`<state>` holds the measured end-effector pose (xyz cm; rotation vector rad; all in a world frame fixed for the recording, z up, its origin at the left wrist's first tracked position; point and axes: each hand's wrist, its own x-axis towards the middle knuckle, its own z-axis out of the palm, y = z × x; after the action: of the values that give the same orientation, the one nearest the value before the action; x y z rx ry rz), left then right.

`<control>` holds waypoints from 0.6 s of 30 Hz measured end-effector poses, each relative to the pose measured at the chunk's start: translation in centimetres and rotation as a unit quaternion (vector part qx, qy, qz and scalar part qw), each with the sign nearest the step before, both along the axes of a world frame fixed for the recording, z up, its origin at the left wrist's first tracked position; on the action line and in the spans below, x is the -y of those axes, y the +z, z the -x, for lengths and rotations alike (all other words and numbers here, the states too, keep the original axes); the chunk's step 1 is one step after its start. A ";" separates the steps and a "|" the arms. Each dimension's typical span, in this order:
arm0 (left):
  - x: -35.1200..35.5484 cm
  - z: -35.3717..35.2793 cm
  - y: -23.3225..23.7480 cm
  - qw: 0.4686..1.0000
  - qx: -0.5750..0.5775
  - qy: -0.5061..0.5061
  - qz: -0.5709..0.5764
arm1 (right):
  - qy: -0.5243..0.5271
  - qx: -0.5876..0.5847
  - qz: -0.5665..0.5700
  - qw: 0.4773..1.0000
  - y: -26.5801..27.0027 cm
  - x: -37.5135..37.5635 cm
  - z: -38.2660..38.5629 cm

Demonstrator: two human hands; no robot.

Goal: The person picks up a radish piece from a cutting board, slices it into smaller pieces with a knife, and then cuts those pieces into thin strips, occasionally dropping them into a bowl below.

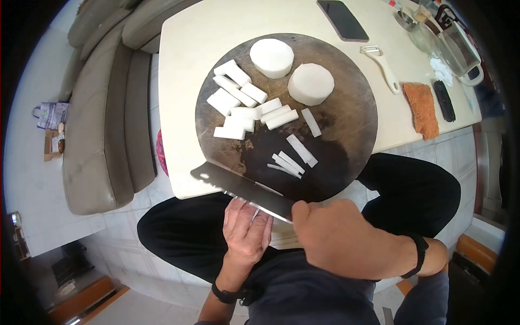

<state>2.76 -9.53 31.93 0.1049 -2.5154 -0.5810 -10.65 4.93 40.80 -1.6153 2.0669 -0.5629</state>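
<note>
The right hand (pixel 338 238) is closed tight round the handle of a cleaver (pixel 238 187), the handle itself hidden inside the fist; the broad blade runs out to the left, lying nearly flat over the near rim of the round wooden cutting board (pixel 346 114). The left hand (pixel 246 235) is spread open and flat just beneath the blade, its fingertips lost behind the steel; whether they press on it cannot be told.

The cleaver looks heavy and stiff, weighted toward the blade; its flat is probably wet and slick, so the handle is the only safe hold, and the bright bevel seems to face the near side, toward the left fingers.

On the board's far half stand two thick white radish rounds (pixel 272 57), with a heap of chunky radish batons (pixel 238 103) to their left and a few thin strips (pixel 290 160) nearer the blade; this flesh is likely firm, brittle and slippery, so best pinched by the sides.

On the pale table (pixel 195 49) lie a peeler (pixel 382 65), a phone (pixel 342 20) and an orange cloth (pixel 422 108), all right of the board; a sofa (pixel 103 119) stands at left.
</note>
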 end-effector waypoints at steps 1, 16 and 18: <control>0.0 0.0 0.1 1.000 0.000 0.000 0.000 | -0.011 0.033 -0.003 0.999 -0.2 -0.3 0.3; 0.0 0.2 -0.3 1.000 -0.014 -0.002 0.000 | 0.017 0.070 -0.090 0.993 2.1 -2.5 1.0; 0.0 0.2 -0.2 1.000 -0.012 0.000 -0.006 | 0.023 0.062 -0.094 0.993 2.1 -2.2 1.1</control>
<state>2.52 -9.54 31.75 0.1008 -2.4881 -0.5944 -11.78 7.15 42.94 -1.4786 1.9251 -0.4268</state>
